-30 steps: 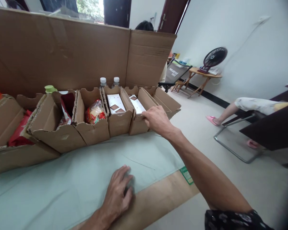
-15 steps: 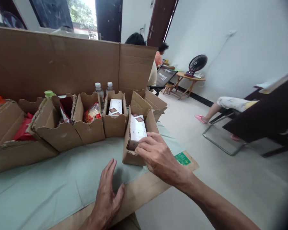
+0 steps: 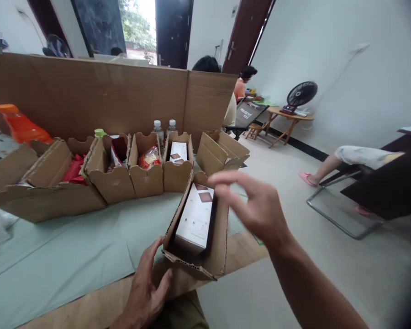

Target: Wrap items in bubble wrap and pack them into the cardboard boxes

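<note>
White box (image 3: 195, 217) in carton (image 3: 221, 242)
Right hand (image 3: 262, 210) at its two o'clock, fingers parted; left hand (image 3: 144, 288) at eight, fingers wide (fingertip just beside it).

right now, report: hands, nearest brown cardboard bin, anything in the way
Left hand beside the bin, near left corner, contact unclear. Right hand open, holding nothing. White rectangular box inside bin. Right fingers obscure far right corner.

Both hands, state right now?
Left hand: open, at the left corner of the near cardboard bin; contact unclear.
Right hand: open, holding nothing, raised by the bin's right side.
</note>
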{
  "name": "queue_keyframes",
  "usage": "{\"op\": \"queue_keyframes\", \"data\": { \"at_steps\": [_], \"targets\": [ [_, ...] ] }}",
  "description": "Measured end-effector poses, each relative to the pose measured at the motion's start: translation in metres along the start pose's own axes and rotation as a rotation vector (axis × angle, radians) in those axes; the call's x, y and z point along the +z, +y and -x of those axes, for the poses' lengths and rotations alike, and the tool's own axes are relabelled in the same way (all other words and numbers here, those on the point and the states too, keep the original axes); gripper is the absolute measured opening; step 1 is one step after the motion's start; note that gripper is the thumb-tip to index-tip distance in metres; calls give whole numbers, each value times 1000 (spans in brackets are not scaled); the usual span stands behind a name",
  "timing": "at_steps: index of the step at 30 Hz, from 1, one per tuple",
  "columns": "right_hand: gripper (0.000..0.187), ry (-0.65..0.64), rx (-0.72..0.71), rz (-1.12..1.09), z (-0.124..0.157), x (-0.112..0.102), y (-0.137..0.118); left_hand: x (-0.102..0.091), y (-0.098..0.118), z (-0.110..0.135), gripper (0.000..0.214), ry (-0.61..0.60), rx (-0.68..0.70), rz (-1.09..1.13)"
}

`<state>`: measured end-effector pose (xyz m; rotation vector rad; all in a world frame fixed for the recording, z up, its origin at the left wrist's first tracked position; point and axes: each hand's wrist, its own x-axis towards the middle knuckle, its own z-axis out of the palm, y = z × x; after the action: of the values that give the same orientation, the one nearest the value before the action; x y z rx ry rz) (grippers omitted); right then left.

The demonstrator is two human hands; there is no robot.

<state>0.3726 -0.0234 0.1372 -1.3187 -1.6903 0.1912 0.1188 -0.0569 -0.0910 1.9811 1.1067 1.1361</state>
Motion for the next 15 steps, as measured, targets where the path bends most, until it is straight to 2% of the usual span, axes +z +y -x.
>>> {"op": "queue_keyframes", "data": {
  "at_steps": [1, 3, 5, 7, 9, 12, 15],
  "targets": [
    [22, 45, 125, -24, -21, -5, 25, -1, -3, 2, 58, 6, 30, -17],
    [36, 36, 369, -174, -62, -7, 79, 0, -11, 6, 59, -1, 74, -43],
    [48, -154, 598, -304, -97, 3, 128, 5, -19, 13, 61, 2, 70, -52],
    [57, -301, 694, -347, -119, 22, 162, 12, -27, 19, 63, 20, 44, -62],
    [60, -410, 718, -367, -131, 48, 180, 19, -32, 22, 66, 26, 31, -84],
    [59, -535, 712, -434, -141, 85, 189, 26, -35, 22, 70, 0, 24, -122],
    [58, -551, 701, -498, -148, 107, 193, 23, -34, 20, 67, -1, 22, -128]
  ]
}}
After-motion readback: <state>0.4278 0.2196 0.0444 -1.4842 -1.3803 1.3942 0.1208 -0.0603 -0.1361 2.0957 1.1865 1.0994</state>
